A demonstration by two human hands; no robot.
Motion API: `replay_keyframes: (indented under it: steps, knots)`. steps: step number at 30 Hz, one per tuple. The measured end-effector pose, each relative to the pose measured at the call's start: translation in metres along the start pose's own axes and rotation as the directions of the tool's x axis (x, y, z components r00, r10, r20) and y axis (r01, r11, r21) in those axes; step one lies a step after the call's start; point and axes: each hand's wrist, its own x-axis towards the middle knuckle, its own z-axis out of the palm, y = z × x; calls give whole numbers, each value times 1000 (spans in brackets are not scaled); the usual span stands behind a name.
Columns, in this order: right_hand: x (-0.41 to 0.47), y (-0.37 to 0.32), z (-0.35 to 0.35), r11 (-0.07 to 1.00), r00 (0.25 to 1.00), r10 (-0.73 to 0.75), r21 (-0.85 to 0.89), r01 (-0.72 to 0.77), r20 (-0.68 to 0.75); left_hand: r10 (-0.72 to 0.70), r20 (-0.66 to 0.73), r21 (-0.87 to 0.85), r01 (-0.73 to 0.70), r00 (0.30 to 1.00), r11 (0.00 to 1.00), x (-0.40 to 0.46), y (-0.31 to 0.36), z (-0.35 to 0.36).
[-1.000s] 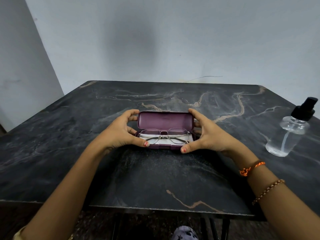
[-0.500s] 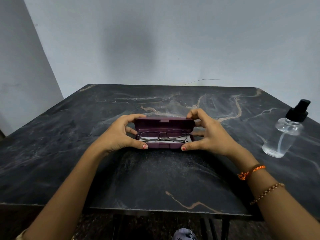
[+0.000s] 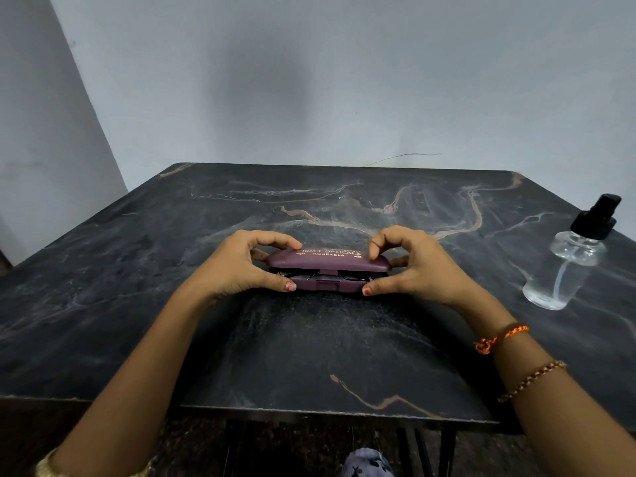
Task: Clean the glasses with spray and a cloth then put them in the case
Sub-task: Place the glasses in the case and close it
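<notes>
A maroon glasses case (image 3: 328, 263) with gold lettering on its lid lies in the middle of the dark marble table (image 3: 309, 356). Its lid is almost down, leaving a narrow gap. Through that gap the glasses (image 3: 309, 276) show as thin dark wire over a pale cloth. My left hand (image 3: 244, 266) grips the case's left end, fingers on the lid and thumb at the base. My right hand (image 3: 409, 265) grips the right end the same way.
A clear spray bottle (image 3: 571, 259) with a black pump top stands at the table's right edge. A pale wall rises behind the table. The table's near edge runs just below my forearms.
The case lid has swung down from upright to nearly closed under my fingers. The glasses, plainly seen before, are now mostly hidden inside.
</notes>
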Motion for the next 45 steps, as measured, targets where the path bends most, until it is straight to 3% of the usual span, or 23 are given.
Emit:
replay_keyframes:
  steps: [8, 13, 18, 25, 34, 42, 45]
  knots:
    - [-1, 1, -2, 983, 990, 93, 148, -108, 105, 30, -38, 78, -27, 999, 997, -2, 2, 2]
    - [-2, 0, 5, 1000, 989, -11, -15, 13, 147, 152, -32, 180, -144, 988, 973, -6, 5, 5]
    - [1, 0, 11, 994, 995, 25, 108, -35, 92, 151, -94, 119, -139, 984, 983, -5, 8, 10]
    - [5, 0, 14, 970, 993, 81, 224, -97, 82, 107, -73, 138, -97, 992, 986, -3, 12, 10]
    - [7, 2, 14, 986, 993, 75, 141, -88, 96, 77, -59, 199, -64, 995, 978, -3, 14, 11]
    - [3, 5, 12, 995, 998, 19, 95, -25, 67, 161, -91, 146, -147, 983, 978, -5, 5, 16]
    - [3, 8, 5, 999, 999, 28, 41, -28, 18, 230, -103, 205, -205, 968, 957, 1, 2, 26]
